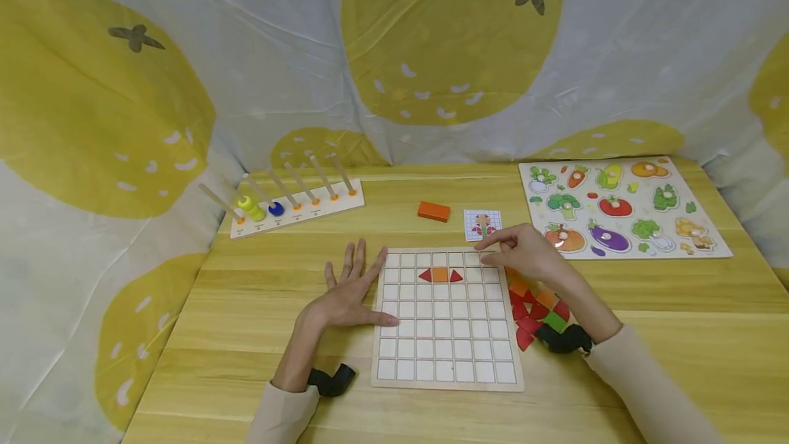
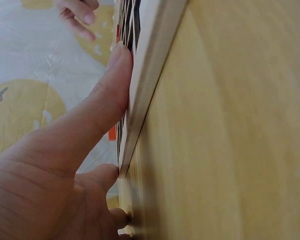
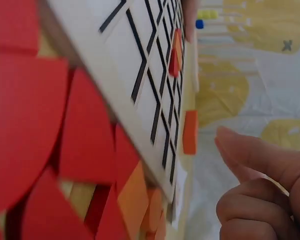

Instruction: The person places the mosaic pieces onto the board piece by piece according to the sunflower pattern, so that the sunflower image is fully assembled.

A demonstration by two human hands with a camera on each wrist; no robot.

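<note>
A white gridded wooden board (image 1: 444,329) lies on the table. In one of its upper rows, an orange square (image 1: 440,275) sits between two red triangles (image 1: 426,275). My left hand (image 1: 348,301) is spread at the board's left side, its thumb (image 2: 121,65) on the edge and index fingertip by the upper left corner. Over the upper right corner is my right hand (image 1: 525,252), index finger and thumb apart with nothing seen between them, the other fingers curled in. Beneath the right forearm, loose red, orange and green pieces (image 1: 529,326) are heaped beside the board.
A small pattern card (image 1: 471,218) lies just beyond the board, near an orange block (image 1: 434,211). A peg stand (image 1: 329,205) with yellow and blue beads is at the back left. At the back right lies a vegetable puzzle board (image 1: 585,204). A printed cloth (image 1: 296,74) hangs behind.
</note>
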